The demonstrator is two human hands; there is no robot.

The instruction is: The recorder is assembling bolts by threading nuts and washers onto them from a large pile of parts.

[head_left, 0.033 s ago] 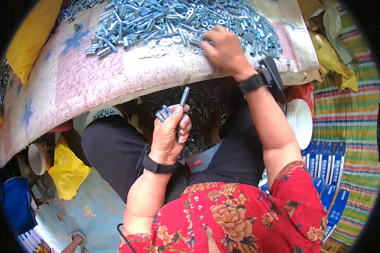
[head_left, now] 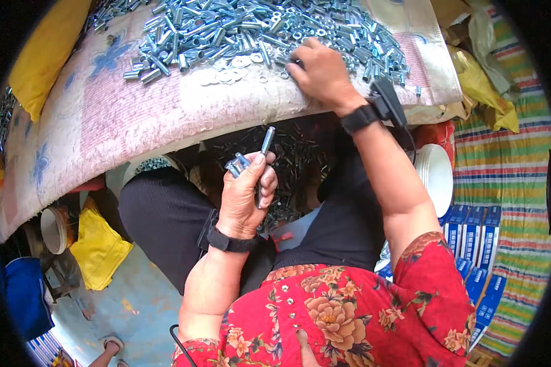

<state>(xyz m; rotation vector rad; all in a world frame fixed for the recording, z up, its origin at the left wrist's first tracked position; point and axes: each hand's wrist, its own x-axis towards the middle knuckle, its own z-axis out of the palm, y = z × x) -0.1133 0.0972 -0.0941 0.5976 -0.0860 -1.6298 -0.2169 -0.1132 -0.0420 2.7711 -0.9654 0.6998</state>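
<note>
My left hand is closed around several shiny metal bolts above my lap. One stands up between thumb and forefinger, a few stick out at the side, and another end shows below the fingers. At the near edge of a heap of silvery metal sleeves and nuts, my right hand reaches down with curled fingers. What its fingertips grip, if anything, is hidden. Flat washers lie just left of it on the cloth, with a small ring or two beside them.
A worn patterned cloth covers the work surface. Dark metal pieces lie below its edge, between my knees. A white bucket and blue-and-white boxes stand at the right; yellow cloth and another bucket are at the left.
My right hand has shifted slightly left and nearer to me at the heap's edge. The left hand keeps its place with the bolts.
</note>
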